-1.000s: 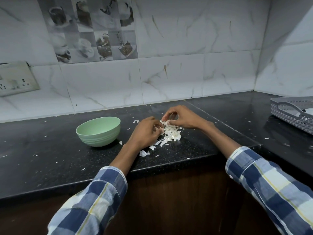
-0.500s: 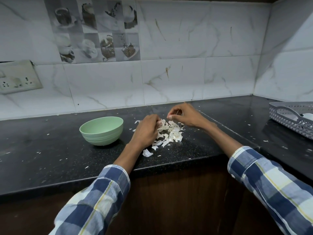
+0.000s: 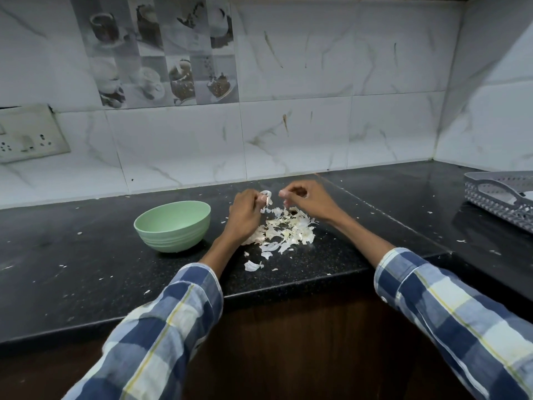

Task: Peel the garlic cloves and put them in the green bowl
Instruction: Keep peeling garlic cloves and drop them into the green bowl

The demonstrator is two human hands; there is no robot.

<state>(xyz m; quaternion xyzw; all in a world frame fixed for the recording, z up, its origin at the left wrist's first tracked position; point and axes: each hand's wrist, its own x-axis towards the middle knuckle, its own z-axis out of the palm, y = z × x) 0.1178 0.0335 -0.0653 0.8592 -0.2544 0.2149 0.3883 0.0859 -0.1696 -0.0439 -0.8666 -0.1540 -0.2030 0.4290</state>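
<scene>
Garlic clove (image 3: 266, 196) pinched in the left hand (image 3: 244, 217), above the peel pile (image 3: 285, 230).

The right hand (image 3: 307, 201) hovers just beside it, fingers curled; whether it grips a scrap of skin cannot be told. Both hands sit over the black counter (image 3: 86, 255), with the green bowl (image 3: 173, 226) standing just left of the left hand. A grey basket (image 3: 501, 197) sits at far right.

The grey basket (image 3: 501, 197) runs off the right edge — only its left end shows. The left hand (image 3: 243, 217) covers part of the peel pile (image 3: 285, 232), and whatever its fingertips pinch is too small to identify — clove or skin.
</scene>
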